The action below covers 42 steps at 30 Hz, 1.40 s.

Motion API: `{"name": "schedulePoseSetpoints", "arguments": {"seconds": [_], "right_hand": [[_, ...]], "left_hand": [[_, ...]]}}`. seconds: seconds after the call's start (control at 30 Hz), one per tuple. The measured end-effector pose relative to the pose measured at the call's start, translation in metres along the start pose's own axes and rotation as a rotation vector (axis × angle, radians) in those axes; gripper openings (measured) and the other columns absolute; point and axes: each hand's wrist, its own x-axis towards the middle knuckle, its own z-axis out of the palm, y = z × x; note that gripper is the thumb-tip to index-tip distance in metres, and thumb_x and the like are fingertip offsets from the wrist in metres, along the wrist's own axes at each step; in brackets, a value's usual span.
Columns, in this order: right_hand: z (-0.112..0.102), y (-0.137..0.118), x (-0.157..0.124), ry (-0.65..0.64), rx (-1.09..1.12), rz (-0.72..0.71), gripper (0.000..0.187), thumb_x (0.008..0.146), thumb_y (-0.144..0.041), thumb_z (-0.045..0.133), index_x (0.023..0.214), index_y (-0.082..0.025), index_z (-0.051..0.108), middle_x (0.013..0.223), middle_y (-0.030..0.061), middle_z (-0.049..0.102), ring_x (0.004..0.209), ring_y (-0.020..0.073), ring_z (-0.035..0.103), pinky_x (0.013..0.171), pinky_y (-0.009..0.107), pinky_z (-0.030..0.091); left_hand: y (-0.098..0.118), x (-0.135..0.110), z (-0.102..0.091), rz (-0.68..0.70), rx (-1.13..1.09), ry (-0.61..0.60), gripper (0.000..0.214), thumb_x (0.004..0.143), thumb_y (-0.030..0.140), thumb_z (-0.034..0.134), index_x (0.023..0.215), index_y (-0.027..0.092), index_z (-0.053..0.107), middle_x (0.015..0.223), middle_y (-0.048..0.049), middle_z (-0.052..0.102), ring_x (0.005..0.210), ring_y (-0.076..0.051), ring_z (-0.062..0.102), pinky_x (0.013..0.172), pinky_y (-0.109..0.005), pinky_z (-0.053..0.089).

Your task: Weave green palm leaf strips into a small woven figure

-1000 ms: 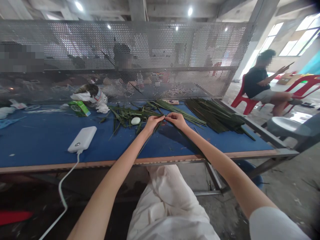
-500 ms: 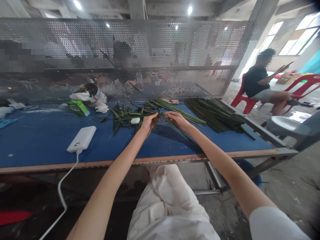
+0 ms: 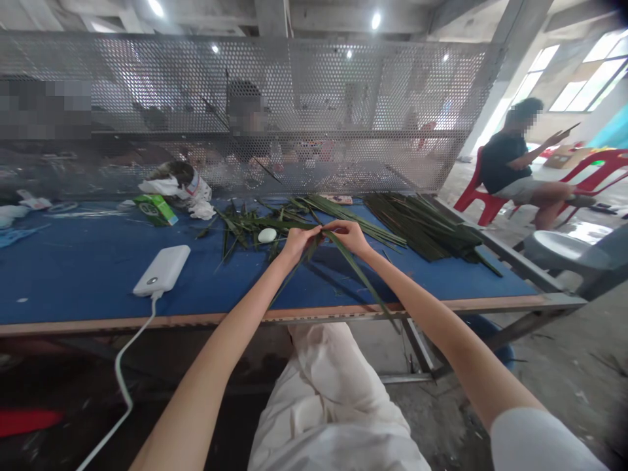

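My left hand (image 3: pixel 300 242) and my right hand (image 3: pixel 349 237) meet above the blue tabletop (image 3: pixel 88 275), pinching long narrow green leaves (image 3: pixel 360 278) between their fingers. One leaf runs down from my right hand past the table's front edge, and another slants down from my left hand. Behind my hands lies a loose tangle of cut leaf pieces (image 3: pixel 243 229), with a white egg-shaped object (image 3: pixel 267 235) on it. Farther right, a bundle of long dark green leaves (image 3: pixel 422 226) lies apart from my hands.
A white power bank (image 3: pixel 161 271) with a white cable (image 3: pixel 120 373) lies left of my hands. A green box (image 3: pixel 156 210) and white plastic (image 3: pixel 169 186) stand at the back. A perforated metal screen (image 3: pixel 245 85) rises behind the table, with a person beyond it. Another person (image 3: pixel 510 163) sits on a red chair, right.
My hands have drawn closer together, and the leaf at my right hand now hangs lower, past the table's front edge.
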Motion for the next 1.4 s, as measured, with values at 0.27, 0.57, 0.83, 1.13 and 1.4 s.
{"name": "schedulePoseSetpoints", "arguments": {"seconds": [0.27,0.57,0.83,1.13,1.4], "right_hand": [[0.0069,-0.0035,-0.0031,0.181,0.036,0.11,0.033,0.067,-0.047,0.074,0.075,-0.016,0.07,0.07,0.0049,0.067,0.065,0.0174,0.061,0.059,0.027,0.048],[0.0014,0.0001,-0.0034,0.146,-0.012,0.172,0.04,0.067,-0.056,0.072,0.07,-0.016,0.067,0.069,0.0052,0.067,0.065,0.0159,0.061,0.056,0.024,0.045],[0.0016,0.0032,-0.0025,0.173,-0.034,0.179,0.041,0.067,-0.057,0.071,0.067,-0.016,0.067,0.067,0.0049,0.066,0.061,0.0143,0.058,0.055,0.025,0.043],[0.0017,-0.0002,-0.0047,0.199,-0.106,0.169,0.044,0.065,-0.061,0.07,0.065,-0.017,0.067,0.06,0.0039,0.062,0.054,0.0126,0.05,0.049,0.025,0.038],[0.0026,-0.0015,-0.0028,0.214,-0.111,0.187,0.046,0.063,-0.06,0.072,0.067,-0.015,0.067,0.058,0.004,0.061,0.05,0.012,0.048,0.048,0.026,0.036]], "left_hand": [[0.0002,-0.0049,0.0031,0.089,0.038,-0.048,0.028,0.064,0.039,0.079,0.073,0.014,0.072,0.069,-0.0075,0.071,0.074,-0.024,0.069,0.075,-0.035,0.055],[-0.0026,-0.0034,0.0025,0.134,0.133,-0.071,0.021,0.07,0.035,0.074,0.074,0.014,0.073,0.071,-0.0077,0.072,0.075,-0.025,0.069,0.074,-0.036,0.055],[-0.0016,-0.0071,0.0081,0.17,0.165,-0.009,0.014,0.071,0.028,0.072,0.073,0.014,0.072,0.075,-0.0069,0.073,0.073,-0.022,0.068,0.074,-0.035,0.055],[-0.0044,-0.0058,0.0072,0.19,0.213,0.014,0.008,0.071,0.023,0.072,0.071,0.015,0.071,0.072,-0.0052,0.072,0.07,-0.021,0.067,0.075,-0.034,0.054],[-0.002,-0.0095,0.009,0.227,0.263,0.029,0.018,0.061,0.028,0.082,0.069,0.016,0.072,0.072,-0.0057,0.072,0.075,-0.024,0.067,0.073,-0.033,0.054]]}}
